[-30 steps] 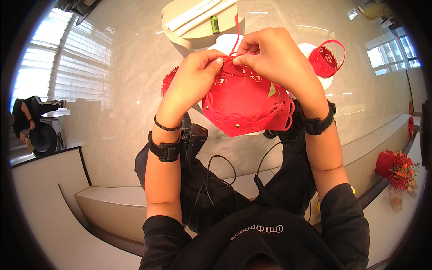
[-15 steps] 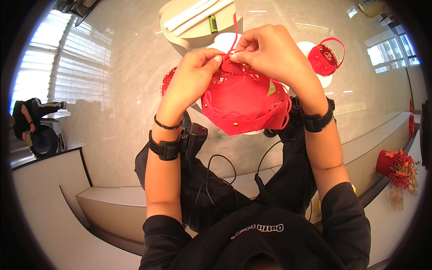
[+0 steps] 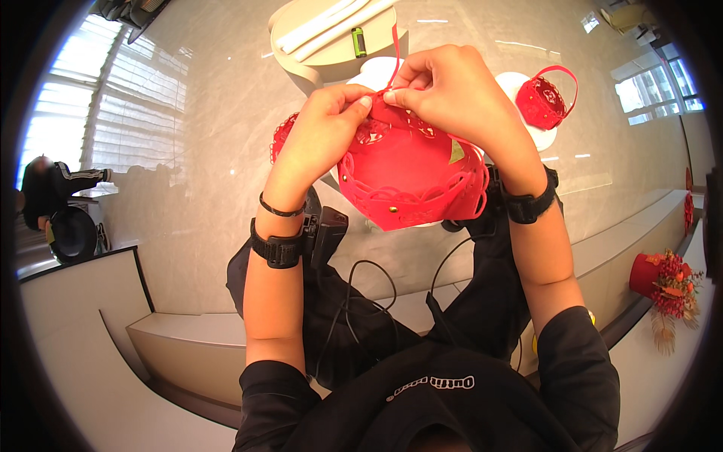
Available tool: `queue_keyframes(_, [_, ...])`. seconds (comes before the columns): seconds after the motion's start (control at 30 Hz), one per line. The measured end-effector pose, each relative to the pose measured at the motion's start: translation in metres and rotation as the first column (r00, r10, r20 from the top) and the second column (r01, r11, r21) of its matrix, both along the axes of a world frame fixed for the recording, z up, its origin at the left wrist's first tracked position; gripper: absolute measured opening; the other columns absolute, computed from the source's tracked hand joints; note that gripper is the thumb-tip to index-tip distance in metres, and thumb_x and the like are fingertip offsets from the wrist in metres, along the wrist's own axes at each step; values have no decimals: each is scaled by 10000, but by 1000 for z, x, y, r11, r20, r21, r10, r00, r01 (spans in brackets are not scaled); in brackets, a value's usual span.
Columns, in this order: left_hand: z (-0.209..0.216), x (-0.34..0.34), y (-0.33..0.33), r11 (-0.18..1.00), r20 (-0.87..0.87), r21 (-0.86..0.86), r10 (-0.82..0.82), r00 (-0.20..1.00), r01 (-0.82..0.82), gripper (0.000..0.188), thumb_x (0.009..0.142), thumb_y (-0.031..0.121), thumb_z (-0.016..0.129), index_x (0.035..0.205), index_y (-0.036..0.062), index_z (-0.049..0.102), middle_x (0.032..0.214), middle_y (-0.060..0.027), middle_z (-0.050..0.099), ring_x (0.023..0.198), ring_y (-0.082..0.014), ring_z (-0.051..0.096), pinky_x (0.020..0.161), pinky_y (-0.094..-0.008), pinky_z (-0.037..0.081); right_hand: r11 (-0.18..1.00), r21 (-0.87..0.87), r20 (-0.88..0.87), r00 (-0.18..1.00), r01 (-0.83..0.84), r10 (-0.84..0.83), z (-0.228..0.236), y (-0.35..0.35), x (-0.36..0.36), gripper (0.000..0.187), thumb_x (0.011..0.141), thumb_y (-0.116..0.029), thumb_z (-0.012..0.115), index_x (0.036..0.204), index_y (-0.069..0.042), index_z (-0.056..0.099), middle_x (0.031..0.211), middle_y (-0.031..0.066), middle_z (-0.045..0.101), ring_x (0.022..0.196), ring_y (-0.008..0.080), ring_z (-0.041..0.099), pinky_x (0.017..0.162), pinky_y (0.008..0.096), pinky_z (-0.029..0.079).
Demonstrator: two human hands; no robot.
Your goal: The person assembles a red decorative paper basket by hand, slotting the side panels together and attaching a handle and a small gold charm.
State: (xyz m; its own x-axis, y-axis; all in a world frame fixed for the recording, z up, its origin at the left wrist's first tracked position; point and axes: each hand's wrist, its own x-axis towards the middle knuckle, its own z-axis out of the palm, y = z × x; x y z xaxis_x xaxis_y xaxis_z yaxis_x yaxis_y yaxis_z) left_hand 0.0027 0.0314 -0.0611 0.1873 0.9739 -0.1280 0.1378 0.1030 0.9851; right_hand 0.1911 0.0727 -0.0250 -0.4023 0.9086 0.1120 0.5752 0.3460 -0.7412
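Observation:
A red felt basket with cut-out lace edges and small gold studs lies tilted in front of me, above my knees. At its far edge my left hand pinches the red felt between thumb and fingers. Close beside it, my right hand is closed in a pinch at the base of a narrow red strap, which sticks up past the fingertips. The exact join between strap and basket is hidden by my fingers. Part of a white round surface shows behind the hands.
A second red basket with a looped handle sits on a white stool at right. White rolls and a green-black cylinder lie on a cream table. Red flowers stand far right; a person sits far left.
Both hands keep their pinch at the same spot. The basket and strap have shifted only very slightly. At far left, the person has moved a little.

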Motion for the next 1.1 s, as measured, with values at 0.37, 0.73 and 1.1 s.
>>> queue_keyframes(0.37, [-4,-4,4,995,48,-47,-80,996,83,263,1013,121,513,1151,-56,651,1026,-57,699,909,-101,644,830,-244,510,1000,-5,48,998,-29,29,-1,2,3,142,793,-96,760,792,38,714,638,102,676,577,140,642,561,276,495])
queue_keyframes(0.73, [-3,-4,6,995,33,-56,-84,996,86,250,1008,130,526,1127,-49,654,995,-45,699,868,-91,646,798,-234,510,1000,-24,26,1000,-4,5,0,3,4,146,802,-99,762,786,35,704,628,99,672,562,130,630,549,273,485])
queue_keyframes(1.1, [5,-1,1,997,-47,-40,-71,996,69,188,957,104,610,1074,-31,670,965,-25,705,842,-72,632,770,-231,506,1000,20,19,1000,11,-11,0,1,1,141,756,-118,765,770,13,715,676,194,675,633,280,694,622,362,545])
